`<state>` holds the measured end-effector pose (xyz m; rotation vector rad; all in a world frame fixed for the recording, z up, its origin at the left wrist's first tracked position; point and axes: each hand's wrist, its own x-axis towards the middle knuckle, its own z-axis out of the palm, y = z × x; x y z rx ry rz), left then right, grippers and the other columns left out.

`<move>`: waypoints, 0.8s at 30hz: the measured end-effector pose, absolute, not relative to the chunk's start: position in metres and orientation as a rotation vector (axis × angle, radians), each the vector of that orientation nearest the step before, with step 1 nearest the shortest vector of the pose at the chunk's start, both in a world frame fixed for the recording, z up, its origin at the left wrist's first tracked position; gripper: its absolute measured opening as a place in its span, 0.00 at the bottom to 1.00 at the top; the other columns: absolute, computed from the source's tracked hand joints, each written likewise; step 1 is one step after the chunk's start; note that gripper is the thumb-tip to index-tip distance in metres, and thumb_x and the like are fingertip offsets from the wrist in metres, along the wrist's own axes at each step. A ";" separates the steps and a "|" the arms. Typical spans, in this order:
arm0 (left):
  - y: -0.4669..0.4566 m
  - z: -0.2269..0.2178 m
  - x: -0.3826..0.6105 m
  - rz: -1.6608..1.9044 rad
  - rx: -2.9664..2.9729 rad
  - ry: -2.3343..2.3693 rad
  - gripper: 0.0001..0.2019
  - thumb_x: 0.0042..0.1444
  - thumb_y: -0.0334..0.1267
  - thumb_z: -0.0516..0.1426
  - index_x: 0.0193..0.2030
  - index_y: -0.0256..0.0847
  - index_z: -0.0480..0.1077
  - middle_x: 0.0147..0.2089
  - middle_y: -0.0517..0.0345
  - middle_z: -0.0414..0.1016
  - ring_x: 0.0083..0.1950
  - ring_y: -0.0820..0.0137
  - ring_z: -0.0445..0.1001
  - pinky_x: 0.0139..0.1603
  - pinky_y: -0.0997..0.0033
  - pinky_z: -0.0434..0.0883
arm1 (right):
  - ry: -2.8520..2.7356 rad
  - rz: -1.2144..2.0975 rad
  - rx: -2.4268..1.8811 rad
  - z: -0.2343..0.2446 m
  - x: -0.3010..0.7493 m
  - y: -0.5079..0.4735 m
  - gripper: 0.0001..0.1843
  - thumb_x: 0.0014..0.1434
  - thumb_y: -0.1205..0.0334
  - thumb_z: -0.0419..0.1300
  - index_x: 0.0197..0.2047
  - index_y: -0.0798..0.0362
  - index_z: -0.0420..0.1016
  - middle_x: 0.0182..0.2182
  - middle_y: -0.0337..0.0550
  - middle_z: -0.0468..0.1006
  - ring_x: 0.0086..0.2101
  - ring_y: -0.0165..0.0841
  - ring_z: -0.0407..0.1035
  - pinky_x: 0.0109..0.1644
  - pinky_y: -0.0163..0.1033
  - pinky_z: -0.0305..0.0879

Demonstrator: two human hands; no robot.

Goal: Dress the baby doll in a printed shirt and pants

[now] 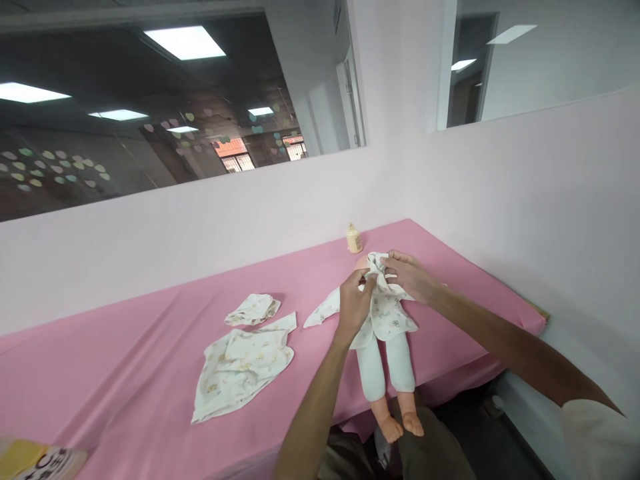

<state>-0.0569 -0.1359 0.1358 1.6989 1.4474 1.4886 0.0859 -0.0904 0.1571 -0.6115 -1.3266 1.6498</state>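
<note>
A baby doll point(373, 373) lies on its back in a white printed jacket point(395, 317) and white trousers, sleeves spread and bare feet over the table's front edge. Bunched white cloth point(376, 261) covers much of its face; whether this is a bonnet, a bib or part of the jacket I cannot tell. My left hand point(356, 300) pinches this cloth near the doll's neck. On the other side, my right hand point(407, 275) has its fingers closed on the cloth's upper edge, by a thin white strip. The doll's head is mostly hidden.
On the pink-covered table point(150, 373) lie a white printed baby shirt point(245, 363) and a small folded printed cloth point(253, 310), left of the doll. A cream bottle point(354, 239) stands behind its head. A yellow-and-white labelled container point(40, 460) is at the lower left. Walls bound the table.
</note>
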 end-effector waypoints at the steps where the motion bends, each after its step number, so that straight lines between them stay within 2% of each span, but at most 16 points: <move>1: -0.139 0.138 -0.065 1.496 1.701 1.445 0.14 0.61 0.46 0.55 0.42 0.38 0.74 0.41 0.54 0.78 0.42 0.68 0.74 0.46 0.68 0.69 | -1.330 1.624 -0.615 0.158 0.091 -0.090 0.18 0.52 0.48 0.66 0.28 0.52 0.66 0.29 0.37 0.73 0.31 0.29 0.69 0.36 0.37 0.66; 4: -0.145 0.151 -0.095 1.551 1.648 1.463 0.14 0.60 0.48 0.55 0.38 0.38 0.73 0.36 0.56 0.77 0.38 0.69 0.73 0.42 0.70 0.69 | -1.304 1.460 -0.689 0.164 0.111 -0.084 0.17 0.53 0.51 0.65 0.27 0.52 0.64 0.26 0.36 0.71 0.29 0.30 0.68 0.37 0.39 0.68; 6: -0.150 0.167 -0.116 1.591 1.619 1.492 0.14 0.59 0.48 0.55 0.37 0.38 0.72 0.37 0.56 0.76 0.40 0.68 0.73 0.44 0.69 0.70 | -1.238 1.330 -0.732 0.170 0.127 -0.077 0.16 0.54 0.54 0.64 0.25 0.51 0.62 0.25 0.34 0.68 0.28 0.28 0.66 0.36 0.37 0.67; 12: -0.169 0.225 -0.143 1.248 1.990 1.404 0.13 0.60 0.48 0.55 0.43 0.42 0.72 0.49 0.53 0.74 0.49 0.66 0.72 0.54 0.66 0.67 | -1.308 1.030 -0.783 0.199 0.159 -0.078 0.17 0.55 0.58 0.62 0.22 0.51 0.58 0.21 0.32 0.59 0.23 0.25 0.55 0.27 0.33 0.55; 15: -0.174 0.249 -0.141 1.201 2.054 1.395 0.12 0.61 0.47 0.53 0.43 0.42 0.71 0.43 0.54 0.75 0.46 0.66 0.72 0.51 0.65 0.69 | -1.296 0.905 -0.821 0.214 0.162 -0.086 0.17 0.55 0.58 0.63 0.22 0.51 0.59 0.20 0.33 0.58 0.21 0.25 0.52 0.24 0.34 0.51; 18: -0.174 0.269 -0.140 1.201 2.107 1.463 0.08 0.59 0.42 0.52 0.37 0.42 0.70 0.33 0.57 0.73 0.39 0.68 0.71 0.46 0.67 0.70 | -1.231 0.877 -0.791 0.225 0.164 -0.088 0.16 0.56 0.57 0.62 0.23 0.50 0.61 0.20 0.34 0.60 0.22 0.26 0.55 0.24 0.34 0.53; 21: -0.176 0.281 -0.140 1.168 2.139 1.502 0.06 0.54 0.36 0.52 0.30 0.42 0.69 0.30 0.59 0.71 0.35 0.70 0.70 0.40 0.69 0.70 | -1.245 0.850 -0.786 0.229 0.167 -0.086 0.15 0.56 0.55 0.62 0.24 0.50 0.63 0.21 0.35 0.61 0.22 0.27 0.56 0.25 0.35 0.54; 24: -0.179 0.284 -0.134 1.123 2.146 1.476 0.06 0.51 0.33 0.51 0.28 0.41 0.68 0.29 0.59 0.71 0.33 0.71 0.69 0.37 0.71 0.68 | -1.452 0.796 -0.936 0.226 0.165 -0.090 0.13 0.56 0.53 0.63 0.28 0.50 0.67 0.23 0.37 0.65 0.24 0.29 0.59 0.27 0.36 0.56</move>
